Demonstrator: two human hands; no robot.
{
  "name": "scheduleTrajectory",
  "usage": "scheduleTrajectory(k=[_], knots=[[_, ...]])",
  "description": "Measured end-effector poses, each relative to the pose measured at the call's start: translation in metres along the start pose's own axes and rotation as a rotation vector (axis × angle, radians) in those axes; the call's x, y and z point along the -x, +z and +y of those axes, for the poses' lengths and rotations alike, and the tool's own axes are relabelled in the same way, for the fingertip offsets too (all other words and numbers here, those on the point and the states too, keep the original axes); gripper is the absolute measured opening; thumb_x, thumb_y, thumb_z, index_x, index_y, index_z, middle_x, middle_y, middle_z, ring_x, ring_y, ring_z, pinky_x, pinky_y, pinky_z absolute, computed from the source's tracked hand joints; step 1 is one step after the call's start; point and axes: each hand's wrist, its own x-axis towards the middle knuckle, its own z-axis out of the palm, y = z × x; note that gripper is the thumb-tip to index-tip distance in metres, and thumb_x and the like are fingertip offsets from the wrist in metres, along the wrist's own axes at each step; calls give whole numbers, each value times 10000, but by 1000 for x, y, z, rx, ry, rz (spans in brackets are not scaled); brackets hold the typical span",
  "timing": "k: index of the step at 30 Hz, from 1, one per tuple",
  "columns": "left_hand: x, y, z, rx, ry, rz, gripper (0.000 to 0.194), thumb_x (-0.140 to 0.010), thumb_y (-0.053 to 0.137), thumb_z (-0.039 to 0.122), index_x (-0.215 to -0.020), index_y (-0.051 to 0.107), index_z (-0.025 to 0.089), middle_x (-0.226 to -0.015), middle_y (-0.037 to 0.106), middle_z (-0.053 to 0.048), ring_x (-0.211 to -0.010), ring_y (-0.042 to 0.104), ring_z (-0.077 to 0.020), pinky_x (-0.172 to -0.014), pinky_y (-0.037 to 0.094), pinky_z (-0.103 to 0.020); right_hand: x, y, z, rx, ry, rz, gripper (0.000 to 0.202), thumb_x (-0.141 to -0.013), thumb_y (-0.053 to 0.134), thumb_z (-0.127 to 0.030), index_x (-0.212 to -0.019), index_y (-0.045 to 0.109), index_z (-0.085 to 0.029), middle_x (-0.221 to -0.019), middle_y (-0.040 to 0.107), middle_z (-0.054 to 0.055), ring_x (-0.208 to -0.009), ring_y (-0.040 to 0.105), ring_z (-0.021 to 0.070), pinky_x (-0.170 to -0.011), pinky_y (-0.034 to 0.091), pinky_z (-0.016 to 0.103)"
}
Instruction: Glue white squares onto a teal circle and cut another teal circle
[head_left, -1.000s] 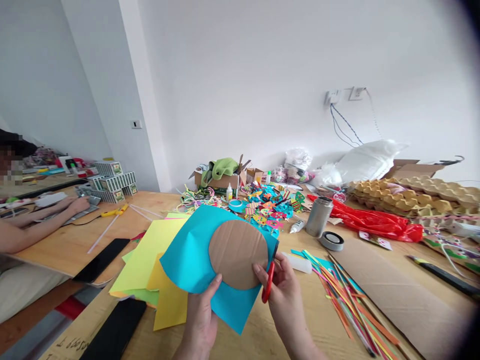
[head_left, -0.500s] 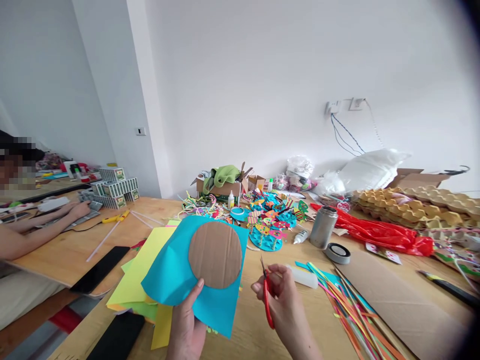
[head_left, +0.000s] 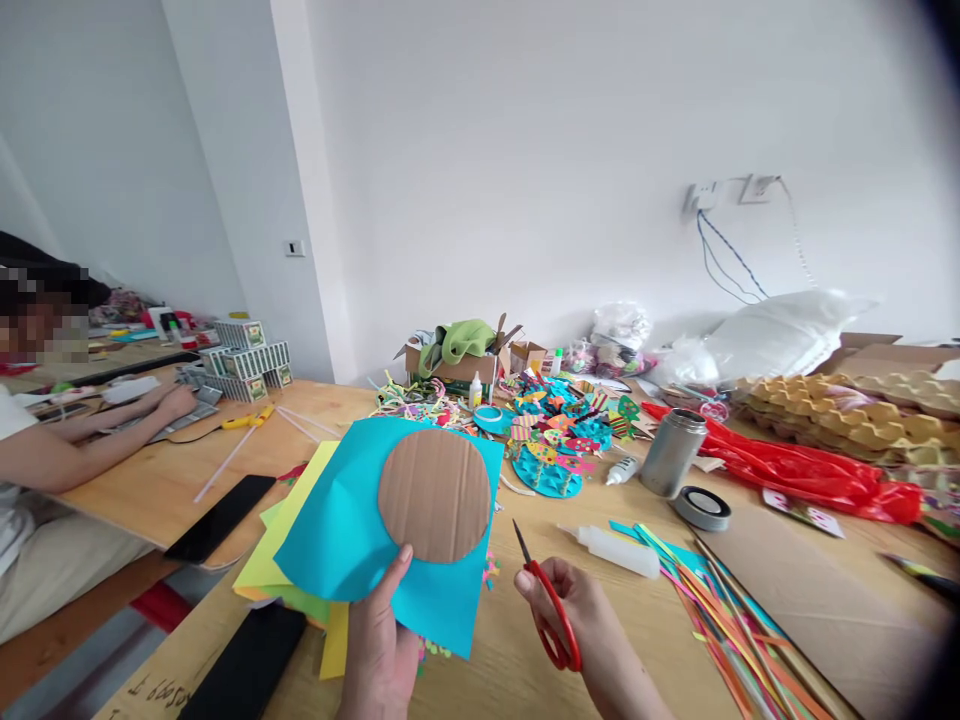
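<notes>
My left hand grips a sheet of blue paper from below, its thumb pressing a round cardboard disc flat against the sheet. The paper bulges and curls on its left side. To the right, my right hand is closed round a pair of red-handled scissors. Their dark blades point up and left, apart from the paper, and look closed. Behind the blue sheet lies a stack of yellow and green paper.
A glue bottle, paper strips and a steel flask stand or lie at right. Paper fish decorations are farther back. Dark phones lie at left, where another person's hand rests near stacked card boxes.
The scissors have turned in my right hand, so their blades now tilt left and the handles show more fully. My left hand still holds the paper and disc. The view has shifted slightly left.
</notes>
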Motion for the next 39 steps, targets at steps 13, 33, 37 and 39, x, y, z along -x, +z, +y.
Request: scheduleTrajectory(k=[13, 33, 37, 39], knots=[[-2, -2, -6, -49, 13, 38, 471, -752, 691, 92, -1201, 594, 197, -1035, 711, -114, -987, 673, -290, -795, 579, -385, 19, 24, -6, -74, -110, -188, 527, -746, 505, -738, -696, 436, -218, -586, 543, -8, -563, 504, 139, -553, 408, 271], [6, -3, -23, -109, -59, -51, 520, -777, 660, 77, -1267, 548, 212, -1145, 676, -115, -1036, 652, -289, -891, 545, -434, 23, 21, -4, 9, -209, -133, 494, -860, 386, -672, -672, 409, -216, -589, 441, -38, -567, 429, 122, -535, 337, 241], [6, -3, -23, -120, -63, -48, 528, -772, 673, 90, -1269, 547, 213, -1174, 662, -119, -1048, 645, -299, -883, 549, -443, 21, 21, -1, 22, -193, -108, 503, -845, 402, -683, -657, 408, -216, -565, 441, -41, -538, 425, 117, -516, 327, 238], [6, -3, -24, -123, -57, -45, 538, -767, 680, 89, -1271, 545, 217, -1196, 650, -118, -1060, 639, -301, -885, 548, -442, 20, 22, 1, 37, -186, -99, 511, -834, 409, -693, -655, 412, -215, -556, 444, -40, -526, 422, 114, -508, 323, 238]])
